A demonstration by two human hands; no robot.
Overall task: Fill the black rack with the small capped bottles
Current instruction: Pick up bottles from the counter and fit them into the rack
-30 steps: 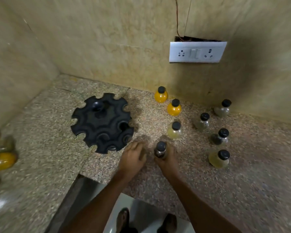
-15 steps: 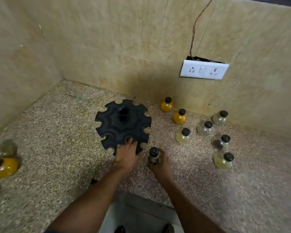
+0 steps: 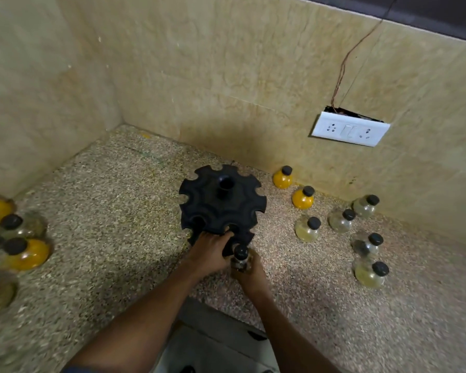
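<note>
Bottle [image 3: 240,258] in right hand [image 3: 249,270] fingers — apparently touching rack [image 3: 222,203] edge.

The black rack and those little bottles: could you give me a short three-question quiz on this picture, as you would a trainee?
1. True or false: the black rack already carries bottles in its notches.
2. Which hand holds the dark-capped bottle? A) left hand B) right hand
3. Fill in: the left hand rests on the rack's near ____.

Key:
1. False; every notch in view is empty.
2. B; the right hand grips it from below, beside the rack's near edge.
3. Edge.
</note>
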